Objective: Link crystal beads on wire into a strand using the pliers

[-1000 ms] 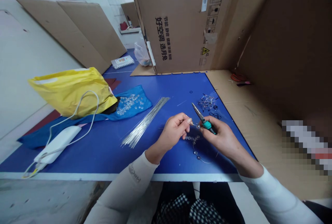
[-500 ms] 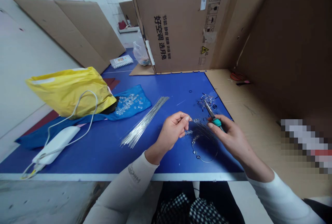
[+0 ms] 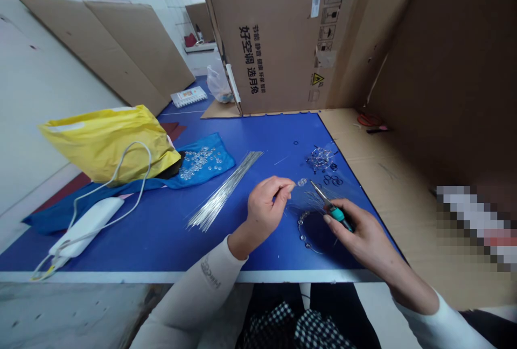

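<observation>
My left hand (image 3: 264, 206) is closed in a pinch over the blue table, gripping one end of a beaded wire. Clear round beads (image 3: 302, 182) show just past its fingertips; the wire itself is barely visible. In my right hand (image 3: 365, 233) are long-nosed pliers (image 3: 338, 213) with green and black handles. Their metal tip points up and left, close to the beads but apparently apart from them. Below the hands lies a curved wire strung with clear beads (image 3: 302, 229). Fine loose wires (image 3: 314, 198) spread beneath the pliers.
A bundle of straight wires (image 3: 228, 190) lies left of my hands. Loose clear beads (image 3: 200, 161) rest on a blue cloth (image 3: 224, 149) beside a yellow bag (image 3: 109, 141). Wire pieces (image 3: 320, 159) and black rings (image 3: 333, 179) sit near the table's right edge. A cardboard box (image 3: 283, 69) stands behind.
The pliers and my right hand have moved down and toward me, so the tip has left the wire pile and is now by the beads. My left hand has shifted slightly left.
</observation>
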Available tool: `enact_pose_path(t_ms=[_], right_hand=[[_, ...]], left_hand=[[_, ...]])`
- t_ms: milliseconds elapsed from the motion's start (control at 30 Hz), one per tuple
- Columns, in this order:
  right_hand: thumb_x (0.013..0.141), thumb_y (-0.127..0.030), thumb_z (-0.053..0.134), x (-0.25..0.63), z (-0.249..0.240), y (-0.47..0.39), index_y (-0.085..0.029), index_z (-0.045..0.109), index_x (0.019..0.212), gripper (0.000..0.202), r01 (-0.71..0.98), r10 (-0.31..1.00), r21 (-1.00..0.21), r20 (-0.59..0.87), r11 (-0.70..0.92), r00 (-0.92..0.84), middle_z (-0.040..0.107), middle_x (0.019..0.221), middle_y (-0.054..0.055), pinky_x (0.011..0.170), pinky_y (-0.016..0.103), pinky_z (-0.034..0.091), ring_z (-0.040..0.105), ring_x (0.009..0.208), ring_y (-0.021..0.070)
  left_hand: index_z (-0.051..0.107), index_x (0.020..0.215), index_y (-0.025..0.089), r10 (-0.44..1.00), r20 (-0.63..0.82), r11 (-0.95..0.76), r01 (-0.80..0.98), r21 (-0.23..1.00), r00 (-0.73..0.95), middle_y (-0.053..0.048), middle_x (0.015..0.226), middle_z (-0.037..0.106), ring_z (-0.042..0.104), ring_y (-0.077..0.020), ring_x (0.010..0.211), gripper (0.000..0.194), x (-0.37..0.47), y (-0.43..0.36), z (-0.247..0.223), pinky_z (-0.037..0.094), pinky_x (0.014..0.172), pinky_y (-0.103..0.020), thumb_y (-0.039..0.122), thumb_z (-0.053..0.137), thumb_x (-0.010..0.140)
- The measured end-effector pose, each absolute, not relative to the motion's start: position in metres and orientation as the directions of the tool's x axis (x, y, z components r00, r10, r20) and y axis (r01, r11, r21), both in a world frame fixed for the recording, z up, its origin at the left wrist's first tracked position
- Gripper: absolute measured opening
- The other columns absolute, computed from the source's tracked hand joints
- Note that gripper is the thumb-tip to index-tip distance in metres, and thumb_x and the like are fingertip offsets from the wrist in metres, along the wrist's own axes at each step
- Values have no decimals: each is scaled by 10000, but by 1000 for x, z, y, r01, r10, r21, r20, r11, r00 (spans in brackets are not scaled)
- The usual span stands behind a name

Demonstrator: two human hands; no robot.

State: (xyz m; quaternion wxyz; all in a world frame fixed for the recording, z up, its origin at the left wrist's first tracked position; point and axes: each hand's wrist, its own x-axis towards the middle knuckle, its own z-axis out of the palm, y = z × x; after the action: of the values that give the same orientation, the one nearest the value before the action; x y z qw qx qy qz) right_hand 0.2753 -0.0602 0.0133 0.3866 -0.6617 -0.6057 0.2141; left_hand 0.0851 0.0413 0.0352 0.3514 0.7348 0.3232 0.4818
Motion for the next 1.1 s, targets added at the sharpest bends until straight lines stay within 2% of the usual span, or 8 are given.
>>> enact_pose_path(t_ms=[133, 300, 433, 567, 733, 867, 1000, 1100], right_hand=[[858, -391, 581, 273, 15, -61, -226, 628, 990, 216, 647, 967, -761, 195, 43, 164, 708, 904, 55, 718, 334, 492, 650, 792, 219], [852, -394, 590, 272, 13, -59, -231, 631, 997, 222, 627, 966, -778, 191, 41, 174, 707, 932, 64, 752, 359, 490, 649, 823, 231], [861, -414, 595, 275, 14, -53, -233, 633, 1035, 253, 567, 945, -823, 210, 31, 252, 701, 968, 58, 804, 371, 480, 644, 866, 227], [857, -404, 607, 272, 24, -43, -237, 663, 1045, 258, 509, 936, -860, 214, 44, 280, 709, 1001, 59, 800, 374, 480, 643, 892, 229], [843, -341, 617, 265, 33, -32, -231, 663, 1012, 207, 423, 949, -898, 231, 124, 213, 712, 1020, 61, 832, 379, 487, 651, 916, 224], [835, -322, 613, 263, 31, -27, -222, 639, 960, 162, 443, 950, -889, 231, 118, 211, 693, 930, 44, 785, 348, 481, 633, 829, 197], [840, -332, 594, 262, 31, -26, -207, 619, 913, 147, 479, 943, -872, 238, 102, 232, 644, 822, 17, 701, 302, 459, 585, 740, 167], [842, -312, 580, 259, 32, -28, -200, 609, 871, 118, 497, 931, -862, 254, 96, 262, 612, 761, -3, 659, 274, 440, 561, 693, 150]], left_hand=[[701, 834, 201, 858, 412, -454, 77, 888, 305, -10, 657, 598, 520, -124, 590, 158, 86, 42, 32, 392, 569, -249, 287, 587, 902], [660, 867, 183, 909, 199, -145, -169, 975, 365, 33, 630, 521, 373, -53, 435, 216, 90, 46, 25, 320, 418, -205, 387, 595, 901], [638, 851, 165, 877, 27, 120, -271, 955, 480, 55, 591, 480, 268, -20, 404, 216, 91, 50, 27, 263, 386, -174, 380, 638, 872], [615, 830, 157, 830, -59, 254, -282, 925, 555, 60, 580, 472, 231, -6, 392, 211, 90, 51, 31, 218, 375, -159, 363, 646, 863], [606, 845, 163, 813, -80, 274, -257, 927, 577, 60, 576, 474, 229, -11, 386, 210, 90, 51, 32, 195, 365, -161, 370, 638, 865], [629, 872, 157, 817, -52, 228, -239, 944, 574, 57, 589, 477, 256, -16, 397, 206, 89, 51, 31, 235, 379, -170, 363, 626, 876], [623, 870, 161, 831, 52, 66, -191, 979, 554, 51, 625, 490, 369, -37, 442, 195, 88, 53, 30, 336, 438, -192, 356, 617, 887], [621, 906, 172, 845, 155, -132, -81, 988, 512, 8, 746, 586, 545, -85, 610, 163, 87, 55, 28, 456, 596, -232, 334, 610, 893]])
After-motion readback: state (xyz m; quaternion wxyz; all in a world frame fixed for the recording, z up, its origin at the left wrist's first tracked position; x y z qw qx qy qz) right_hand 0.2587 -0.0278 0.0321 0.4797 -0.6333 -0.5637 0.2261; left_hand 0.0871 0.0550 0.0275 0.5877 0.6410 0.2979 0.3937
